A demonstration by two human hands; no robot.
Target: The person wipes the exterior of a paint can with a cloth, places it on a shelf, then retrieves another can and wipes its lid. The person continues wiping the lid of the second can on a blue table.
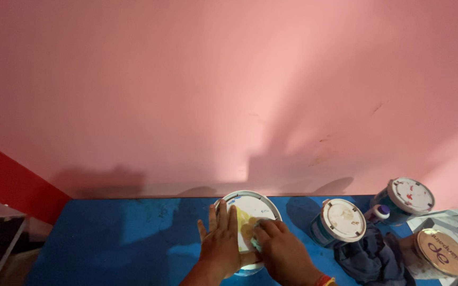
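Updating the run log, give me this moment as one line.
left hand: flat on paint tub lid | right hand: pressing lid, small pale thing under fingers | surface: blue sheet

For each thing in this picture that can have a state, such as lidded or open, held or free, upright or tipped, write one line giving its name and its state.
Central paint bucket: upright, lid on, both hands on it.
Left hand: flat on the lid, fingers spread.
Right hand: pressing at the lid's edge, fingers bent.
White-lidded bucket: upright, closed, untouched.
Far bucket: upright, closed, lid paint-spotted.
Tan-lidded tin: closed, untouched.
Small bottle: purple cap on.
Dark cloth: crumpled, lying loose.
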